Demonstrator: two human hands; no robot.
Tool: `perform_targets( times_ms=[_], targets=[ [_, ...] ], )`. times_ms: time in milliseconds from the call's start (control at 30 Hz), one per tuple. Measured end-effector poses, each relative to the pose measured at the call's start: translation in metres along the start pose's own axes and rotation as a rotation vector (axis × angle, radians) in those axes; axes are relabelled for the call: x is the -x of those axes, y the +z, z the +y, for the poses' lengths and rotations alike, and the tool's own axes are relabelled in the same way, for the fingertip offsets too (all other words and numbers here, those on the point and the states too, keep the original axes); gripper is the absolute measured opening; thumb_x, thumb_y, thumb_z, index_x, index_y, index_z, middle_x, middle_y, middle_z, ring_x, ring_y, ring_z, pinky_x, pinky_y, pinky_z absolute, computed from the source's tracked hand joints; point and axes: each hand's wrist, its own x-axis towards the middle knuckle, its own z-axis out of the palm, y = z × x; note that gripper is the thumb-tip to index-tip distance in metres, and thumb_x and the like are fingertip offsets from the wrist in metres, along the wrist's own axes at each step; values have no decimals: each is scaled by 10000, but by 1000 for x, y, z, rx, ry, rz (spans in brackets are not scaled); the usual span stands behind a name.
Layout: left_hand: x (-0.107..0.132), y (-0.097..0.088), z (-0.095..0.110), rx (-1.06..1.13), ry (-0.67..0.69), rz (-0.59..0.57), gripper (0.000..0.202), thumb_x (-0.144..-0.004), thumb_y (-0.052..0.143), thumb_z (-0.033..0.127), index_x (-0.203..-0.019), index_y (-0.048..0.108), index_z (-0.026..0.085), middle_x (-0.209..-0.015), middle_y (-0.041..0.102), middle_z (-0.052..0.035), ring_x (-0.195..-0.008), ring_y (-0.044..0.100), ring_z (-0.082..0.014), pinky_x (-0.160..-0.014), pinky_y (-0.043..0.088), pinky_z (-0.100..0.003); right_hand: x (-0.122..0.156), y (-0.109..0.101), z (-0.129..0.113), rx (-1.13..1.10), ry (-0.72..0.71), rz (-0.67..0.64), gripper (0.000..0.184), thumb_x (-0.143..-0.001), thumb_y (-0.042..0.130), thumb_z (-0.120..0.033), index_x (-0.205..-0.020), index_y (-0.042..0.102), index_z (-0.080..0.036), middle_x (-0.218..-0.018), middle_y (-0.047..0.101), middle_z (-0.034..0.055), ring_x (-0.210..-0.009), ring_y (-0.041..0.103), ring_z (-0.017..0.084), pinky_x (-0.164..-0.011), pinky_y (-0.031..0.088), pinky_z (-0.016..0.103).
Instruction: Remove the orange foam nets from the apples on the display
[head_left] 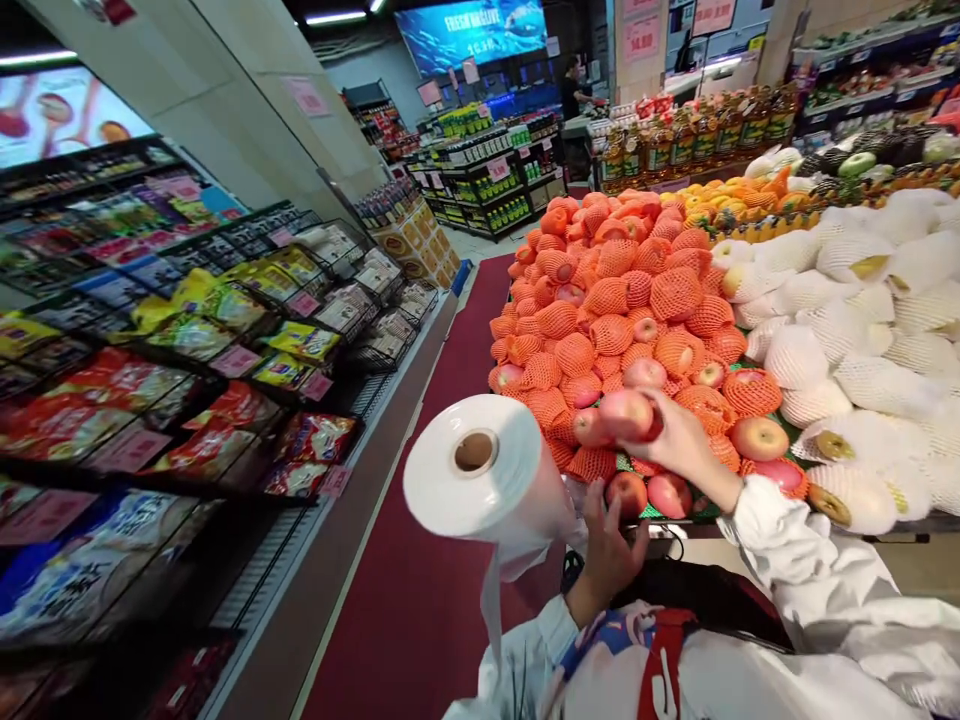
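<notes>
My right hand (679,440) is closed around a red apple (628,414), lifted just above the front of the apple pile (600,300). Many apples there wear orange foam nets; a few bare ones lie at the front edge. My left hand (609,550) is lower, its fingers curled near thin clear plastic film hanging beside a white roll of plastic bags (484,480). Whether it grips the film I cannot tell. Both sleeves are white.
White-netted pears (862,330) lie right of the apples, with oranges (742,195) behind. Racks of packaged snacks (187,400) line the left side. A dark red floor aisle (450,400) runs between them. More shelves and a person stand far back.
</notes>
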Motion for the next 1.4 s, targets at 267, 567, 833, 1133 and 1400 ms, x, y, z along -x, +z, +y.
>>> perform_targets(
  times_ms=[267, 567, 833, 1133, 1400],
  targets=[
    [-6, -39, -20, 172, 81, -398, 321, -991, 599, 127, -1300, 675, 171, -1281, 743, -147, -1163, 740, -248, -967, 679, -378, -155, 24, 2, 645, -104, -398, 647, -834, 841, -466, -1319, 642, -88, -1233, 734, 252, -1130, 704, 389, -929, 514, 409],
    [-11, -40, -40, 222, 137, -459, 284, -981, 580, 85, -1221, 706, 169, -1290, 738, -126, -1148, 740, -232, -944, 664, -345, -158, 22, 25, 451, -179, -448, 896, -834, 875, -522, -1537, 543, -76, -1440, 665, 256, -1319, 646, 419, -1106, 489, 485],
    [-23, -35, -36, 302, 194, -453, 210, -1022, 560, 117, -1176, 691, 175, -1233, 753, -108, -1107, 761, -224, -917, 675, -332, -35, -58, 76, 183, 7, 179, 649, -977, 656, -627, -1435, 666, -167, -1423, 702, 172, -1302, 670, 379, -1159, 501, 543],
    [-45, 8, -15, 22, 26, -307, 507, -970, 605, 118, -1474, 597, 169, -1525, 606, -210, -1477, 568, -342, -1190, 556, -534, 21, -21, 125, 346, 91, 75, 978, -916, 714, -663, -1642, 456, -59, -1619, 462, 296, -1479, 504, 462, -1221, 446, 603],
    [-97, 71, -30, -224, -284, -255, 768, -954, 690, 275, -1652, 430, 85, -1713, 407, -265, -1601, 368, -456, -1314, 253, -742, 21, -27, 101, 394, 91, 161, 490, -1098, 402, -535, -1053, 700, -148, -1071, 705, 195, -1024, 651, 356, -977, 544, 512]
  ],
)
